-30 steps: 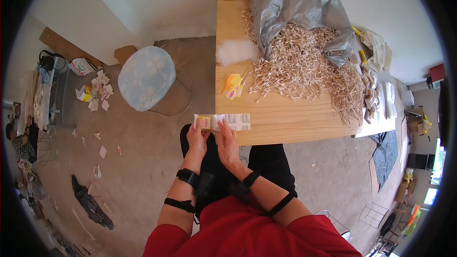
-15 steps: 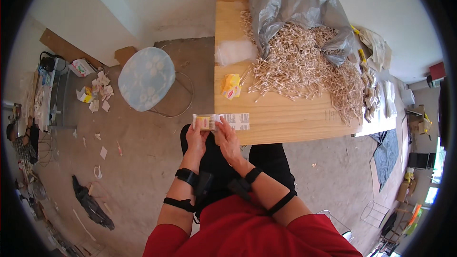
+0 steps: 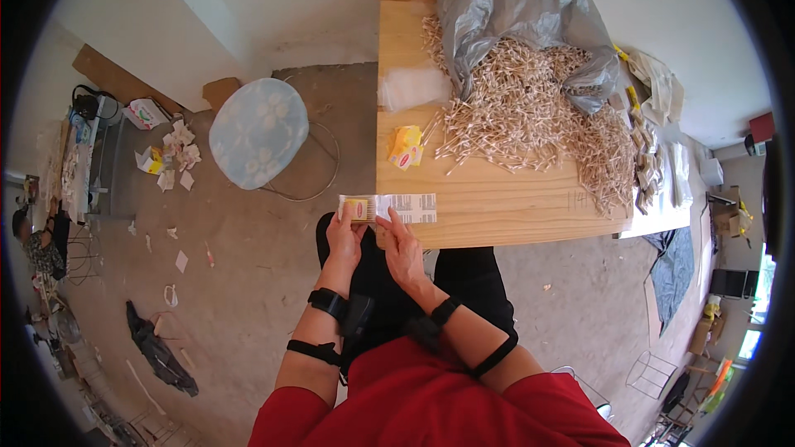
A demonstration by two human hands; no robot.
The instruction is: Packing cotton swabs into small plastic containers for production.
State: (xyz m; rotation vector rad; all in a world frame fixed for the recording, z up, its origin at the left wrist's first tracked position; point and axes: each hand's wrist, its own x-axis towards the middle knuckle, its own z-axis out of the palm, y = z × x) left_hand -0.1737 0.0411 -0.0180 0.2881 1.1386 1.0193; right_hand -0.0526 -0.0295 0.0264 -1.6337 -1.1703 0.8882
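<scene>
My left hand [image 3: 344,238] is closed round a small clear bag of cotton swabs [image 3: 358,208] with a yellow card inside, held at the table's near left corner. At the bag's right end, my right hand [image 3: 401,247] has its thumb and index finger on the clear plastic, the index finger fairly straight. A white label sheet [image 3: 419,208] with dark printing reaches right from under these fingertips over the tabletop. Whether it touches the bag is hard to tell. Farther back lie yellow cards [image 3: 405,147] and a stack of clear plastic bags [image 3: 412,88].
Loose cotton swabs [image 3: 522,108] spill from a large grey plastic sack [image 3: 522,0] across the wooden table [image 3: 489,207]. Filled packs [image 3: 648,157] lie along its right side. A stool with a pale blue cover [image 3: 258,132] stands left. Paper scraps [image 3: 178,145] litter the floor.
My right index finger has straightened a little at the bag's end. Both hands and the bag stay at the table corner; the whole view has shifted slightly.
</scene>
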